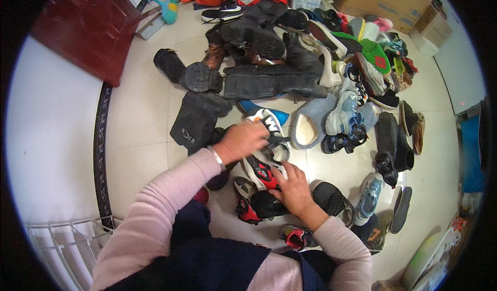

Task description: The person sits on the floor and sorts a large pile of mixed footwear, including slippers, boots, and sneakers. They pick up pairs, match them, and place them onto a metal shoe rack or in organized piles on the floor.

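Observation:
My left hand (245, 140), blurred, is curled at the near left side of a white sneaker (276, 122) with black and orange parts. Its fingertips are hidden, so its hold on that shoe is unclear. My right hand (296, 190) spans one end of a red, black and white sneaker (264, 174), thumb on the near side and fingers on the far side. Close below lie a black shoe (268, 205) and another red and black sneaker (245, 203). To the right of that hand sits a dark shoe (328, 196).
A heap of black boots (271, 81) and mixed footwear spreads across the tiled floor (136, 135) beyond my hands. Grey-blue slippers (312, 116) and sandals lie to the right. Around the edges are a dark red door (85, 27), a broom (169, 11), a cardboard box (384, 4) and a wire rack (70, 232).

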The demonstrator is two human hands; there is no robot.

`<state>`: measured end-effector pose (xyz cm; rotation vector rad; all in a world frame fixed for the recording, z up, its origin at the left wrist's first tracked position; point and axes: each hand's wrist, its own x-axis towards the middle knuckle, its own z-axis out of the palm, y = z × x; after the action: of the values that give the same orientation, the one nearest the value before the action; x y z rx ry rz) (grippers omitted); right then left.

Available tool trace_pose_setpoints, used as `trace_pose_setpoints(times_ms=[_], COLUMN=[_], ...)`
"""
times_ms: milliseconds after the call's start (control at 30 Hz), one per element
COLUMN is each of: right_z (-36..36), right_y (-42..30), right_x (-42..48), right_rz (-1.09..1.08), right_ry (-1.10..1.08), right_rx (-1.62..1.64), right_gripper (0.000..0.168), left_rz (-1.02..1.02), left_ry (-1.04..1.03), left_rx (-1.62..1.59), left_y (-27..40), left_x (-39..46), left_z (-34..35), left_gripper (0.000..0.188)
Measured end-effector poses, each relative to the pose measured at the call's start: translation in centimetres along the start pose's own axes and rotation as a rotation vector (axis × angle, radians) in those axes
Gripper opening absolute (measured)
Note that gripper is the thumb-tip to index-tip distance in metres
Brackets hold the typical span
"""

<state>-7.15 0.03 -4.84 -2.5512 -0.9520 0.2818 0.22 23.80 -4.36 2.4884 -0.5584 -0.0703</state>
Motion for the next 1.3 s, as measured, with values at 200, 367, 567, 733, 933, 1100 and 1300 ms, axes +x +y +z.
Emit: trace_pose_setpoints(times_ms=[200,367,567,733,933,1100,1300], right_z=[2.6,7.7,12.6,11.0,11.3,12.3,7.7], right_y=[1.9,5.8,6.2,11.2,18.1,21.7,20.6], right_x=[2.4,4.6,4.5,5.9,9.2,8.7,5.8], right_rz=[0.244,0.493,0.456,0.475,0.752,0.809,0.716], right_ry=[0.047,0.188,0.229,0.092,0.226,0.317,0.484], right_rx=[0.0,0.341,0.439,0.843,0.161,0.036,0.15], right_gripper=[0.078,0.087,0.059,0.03,0.062,0.034,0.032], left_rz=[-0.236,-0.293,-0.443,-0.734,-0.931,-0.724,-0.657], left_ry=[0.128,0.143,0.219,0.377,0.419,0.423,0.178], left_rx=[0.634,0.698,0.858,0.966,0.552,-0.464,-0.843], left_y=[-7.5,-9.5,-11.3,-15.3,-13.9,-2.6,3.7], left_x=[-3.2,-3.7,-5.6,-10.4,-13.2,-6.9,-4.8], left_z=[-4.4,-3.8,-5.8,-9.4,-12.2,-11.3,-6.2], left_gripper=[0.055,0.034,0.024,0.02,0.024,0.025,0.02])
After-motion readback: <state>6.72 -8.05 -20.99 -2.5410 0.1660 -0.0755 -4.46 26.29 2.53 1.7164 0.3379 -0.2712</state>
